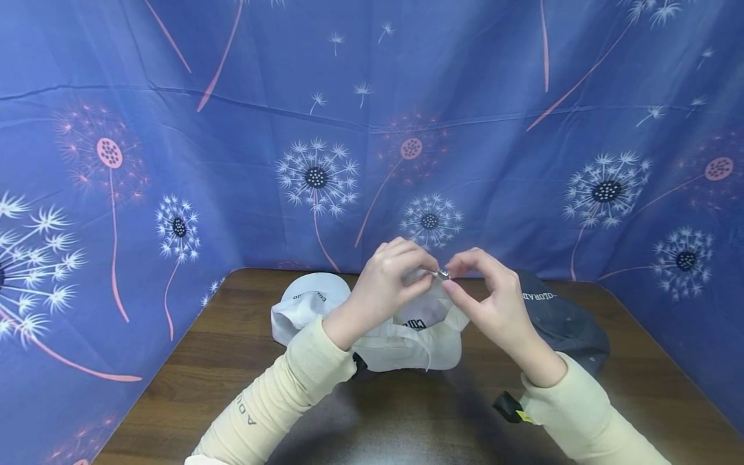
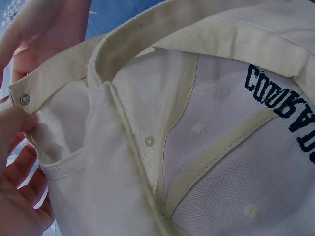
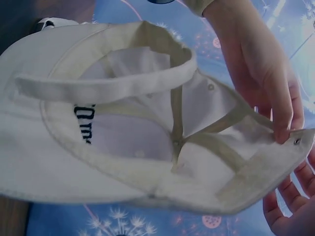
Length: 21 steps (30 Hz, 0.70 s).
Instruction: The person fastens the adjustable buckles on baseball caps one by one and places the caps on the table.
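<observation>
A cream cap point(image 1: 401, 355) hangs inside out side up between my hands, its dark lettering point(image 2: 280, 96) showing inside the crown. My left hand point(image 1: 386, 278) pinches the cap's back edge from the left. From the right, the thumb and index finger of my right hand point(image 1: 491, 297) pinch the same spot. A small shiny metal piece point(image 1: 444, 275) shows between the fingertips. Close up, a round metal eyelet point(image 2: 24, 99) is visible at the fabric's end. A loose fabric band point(image 3: 106, 88) arches over the cap's opening.
A white cap point(image 1: 316, 287) lies on the brown wooden table point(image 1: 192, 361) behind my left forearm. On the right, past my right hand, lies a dark grey cap point(image 1: 569, 326) with white lettering. A blue dandelion-patterned cloth point(image 1: 244, 148) hangs round the table.
</observation>
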Tool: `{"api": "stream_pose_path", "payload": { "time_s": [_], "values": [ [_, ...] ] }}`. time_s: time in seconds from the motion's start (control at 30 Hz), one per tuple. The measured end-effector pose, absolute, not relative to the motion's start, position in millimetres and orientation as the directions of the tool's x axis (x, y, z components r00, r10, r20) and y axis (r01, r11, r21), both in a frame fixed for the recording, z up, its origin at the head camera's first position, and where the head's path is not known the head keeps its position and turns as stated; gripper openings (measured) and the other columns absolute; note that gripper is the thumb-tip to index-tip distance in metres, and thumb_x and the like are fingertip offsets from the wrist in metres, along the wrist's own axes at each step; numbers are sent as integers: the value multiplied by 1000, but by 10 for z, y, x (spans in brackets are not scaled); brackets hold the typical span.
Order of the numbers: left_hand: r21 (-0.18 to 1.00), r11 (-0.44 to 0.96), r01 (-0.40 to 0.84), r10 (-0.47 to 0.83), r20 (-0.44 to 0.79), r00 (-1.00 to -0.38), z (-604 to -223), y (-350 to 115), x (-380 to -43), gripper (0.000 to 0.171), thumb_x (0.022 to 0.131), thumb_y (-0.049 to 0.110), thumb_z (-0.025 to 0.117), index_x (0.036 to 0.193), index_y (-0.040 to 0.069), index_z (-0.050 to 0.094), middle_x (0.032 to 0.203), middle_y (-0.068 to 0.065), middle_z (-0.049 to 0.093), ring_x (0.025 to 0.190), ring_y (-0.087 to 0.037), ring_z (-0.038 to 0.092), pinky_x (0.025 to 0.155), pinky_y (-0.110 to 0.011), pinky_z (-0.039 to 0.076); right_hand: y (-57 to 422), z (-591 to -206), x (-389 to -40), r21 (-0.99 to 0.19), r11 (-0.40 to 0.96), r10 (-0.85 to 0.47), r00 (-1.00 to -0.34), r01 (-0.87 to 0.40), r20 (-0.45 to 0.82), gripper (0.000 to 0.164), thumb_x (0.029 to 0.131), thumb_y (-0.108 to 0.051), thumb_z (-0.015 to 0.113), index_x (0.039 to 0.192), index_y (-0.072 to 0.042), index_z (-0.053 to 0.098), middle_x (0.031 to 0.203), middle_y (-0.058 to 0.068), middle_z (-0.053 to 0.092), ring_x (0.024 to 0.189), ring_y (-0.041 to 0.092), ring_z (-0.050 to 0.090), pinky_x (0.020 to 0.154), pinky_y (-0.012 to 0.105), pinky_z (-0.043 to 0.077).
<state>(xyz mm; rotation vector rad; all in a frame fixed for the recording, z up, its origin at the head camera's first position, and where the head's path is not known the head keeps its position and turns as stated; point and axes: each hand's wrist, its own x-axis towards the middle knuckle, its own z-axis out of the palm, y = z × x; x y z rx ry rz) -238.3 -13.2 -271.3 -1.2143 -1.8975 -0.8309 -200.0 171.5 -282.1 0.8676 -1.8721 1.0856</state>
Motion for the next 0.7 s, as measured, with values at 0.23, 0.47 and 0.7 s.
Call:
{"api": "stream_pose_path", "payload": {
  "time_s": [0.23,0.47,0.7],
  "values": [
    [98,357,929,471,840,-269,-2731,-134,-2377,7,80,9,70,86,13,70,83,6,65,84,-9,55,71,-22,39,1641,-2783,-1969,-430,421,-149,-529,-799,835,16,78,1,68,92,-6,64,83,1,63,81,7,58,77,18,46],
    [87,361,928,475,840,-263,-2744,-150,-2384,9,79,7,68,85,13,71,83,6,66,84,-9,55,72,-22,40,1677,-2778,-1937,-608,285,-157,-662,-741,733,20,84,7,61,101,-2,66,93,-1,67,82,8,60,70,18,50],
    [98,357,929,473,838,-271,-2753,-168,-2396,11,79,6,68,85,14,71,83,6,66,83,-9,54,70,-21,38,1805,-2768,-1935,-715,296,-233,-774,-633,589,21,88,-5,64,109,-4,66,98,-3,68,84,12,64,71,20,52]
  ]
}}
